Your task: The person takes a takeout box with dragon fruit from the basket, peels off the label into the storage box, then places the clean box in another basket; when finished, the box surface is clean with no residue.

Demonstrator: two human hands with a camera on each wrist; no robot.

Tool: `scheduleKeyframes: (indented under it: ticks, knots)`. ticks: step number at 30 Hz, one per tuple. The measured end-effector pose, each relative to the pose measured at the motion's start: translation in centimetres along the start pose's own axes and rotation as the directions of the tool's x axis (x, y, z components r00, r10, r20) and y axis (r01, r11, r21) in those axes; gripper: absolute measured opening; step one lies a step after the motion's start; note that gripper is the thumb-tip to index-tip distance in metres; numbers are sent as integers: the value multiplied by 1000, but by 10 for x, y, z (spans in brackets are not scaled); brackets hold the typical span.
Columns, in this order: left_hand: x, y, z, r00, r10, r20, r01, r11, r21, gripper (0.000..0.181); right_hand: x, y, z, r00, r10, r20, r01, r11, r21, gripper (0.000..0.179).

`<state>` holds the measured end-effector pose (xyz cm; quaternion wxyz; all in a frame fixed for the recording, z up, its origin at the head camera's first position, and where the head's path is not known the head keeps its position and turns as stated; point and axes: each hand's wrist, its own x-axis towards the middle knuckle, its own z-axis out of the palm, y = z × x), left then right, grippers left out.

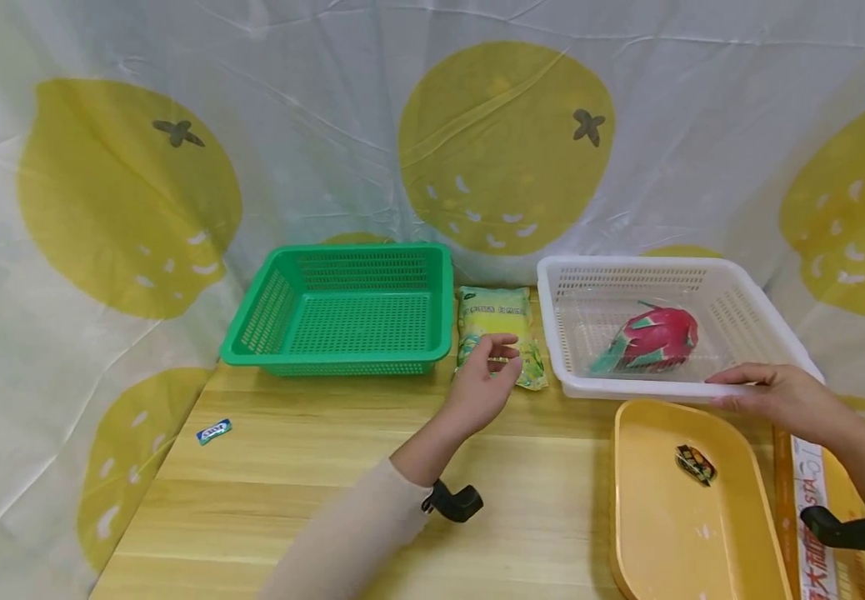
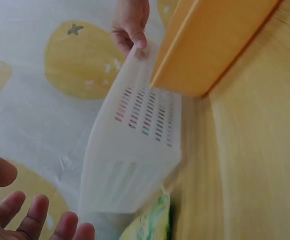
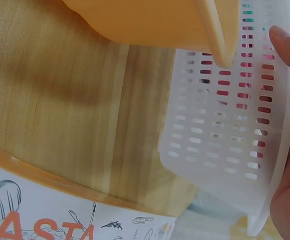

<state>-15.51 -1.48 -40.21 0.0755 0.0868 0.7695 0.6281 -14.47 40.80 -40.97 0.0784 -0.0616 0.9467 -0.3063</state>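
Note:
My right hand [image 1: 781, 398] grips the near right rim of a white perforated basket [image 1: 627, 388], thumb on one side and fingers on the other in the right wrist view. A pink-red dragon fruit [image 1: 661, 337] with green tips lies inside it, among clear plastic. With fingers loosely bent and nothing held, my left hand [image 1: 487, 383] is over the lower part of a yellow-green printed packet [image 1: 496, 312]. The packet lies between the white basket and a green basket [image 1: 365, 367]. In the left wrist view, the left fingers [image 2: 34, 215] are spread apart.
In front of the white basket stands an orange-yellow tub [image 1: 691, 533] with a small dark wrapped item [image 1: 695, 464]. A white-and-orange PASTA box [image 1: 811, 500] lies to its right. One small blue-and-green packet [image 1: 213, 431] rests at the table's left. A lemon-print curtain [image 1: 312, 125] hangs behind.

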Motion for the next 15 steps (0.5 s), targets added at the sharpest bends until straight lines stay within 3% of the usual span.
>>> scheduleKeyframes:
  ticks: [3, 7, 11, 13, 14, 15]
  knots:
    - [-24, -13, -20, 1000, 2, -24, -1, 999, 32, 34, 0, -2, -1, 1000, 20, 24, -19, 1000, -24, 40]
    - [-50, -19, -45, 995, 37, -97, -26, 993, 116, 35, -2, -9, -6, 1000, 11, 14, -10, 997, -82, 38]
    - [-54, -15, -72, 979, 122, -165, -78, 965, 252, 35, 0, -33, -7, 996, -46, -71, 34, 986, -164, 34]
    - [-48, -11, -87, 965, 201, -170, -123, 915, 383, 35, 6, -55, -5, 989, -80, -126, 54, 978, -199, 33]
    - [-43, -10, -94, 954, 252, -160, -150, 869, 473, 35, 10, -69, -4, 986, -97, -138, 67, 976, -207, 35]
    - [-37, -9, -100, 940, 309, -144, -178, 805, 565, 34, 15, -83, -2, 981, -114, -159, 79, 974, -213, 35]
